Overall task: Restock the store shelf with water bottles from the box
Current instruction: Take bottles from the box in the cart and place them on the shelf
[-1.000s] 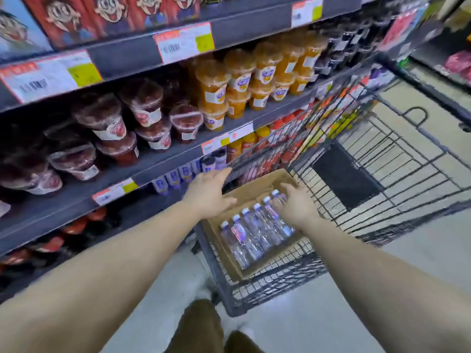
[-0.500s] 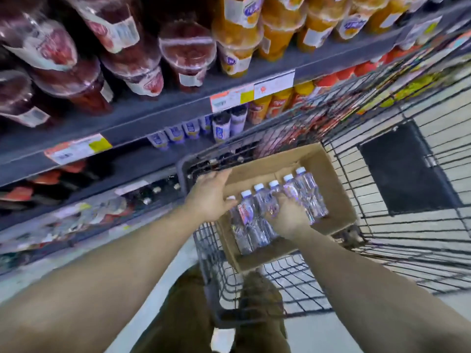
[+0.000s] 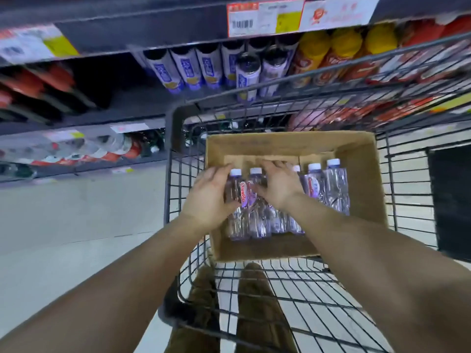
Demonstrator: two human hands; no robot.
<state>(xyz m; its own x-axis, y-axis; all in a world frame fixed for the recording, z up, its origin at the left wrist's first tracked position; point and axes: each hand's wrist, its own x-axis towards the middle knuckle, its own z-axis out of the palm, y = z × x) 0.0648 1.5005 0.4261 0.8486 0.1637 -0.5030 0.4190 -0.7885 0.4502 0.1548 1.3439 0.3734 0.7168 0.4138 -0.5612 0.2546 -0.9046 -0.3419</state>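
Head view, frame centre: open cardboard box sits in wire shopping cart. Water bottles, clear w/ white caps, lie side by side on box floor, caps toward top of frame. Left hand, centre-left, is cupped against the leftmost bottle; fingers lie along its side, thumb at lower body, a loose grip. Right hand lies over the next bottles; fingers spread & near straight, resting on them; whether any curl under a bottle can't be told. Upper frame: store shelf w/ purple-label cans & yellow-lid cans. Price tags on shelf edge above.
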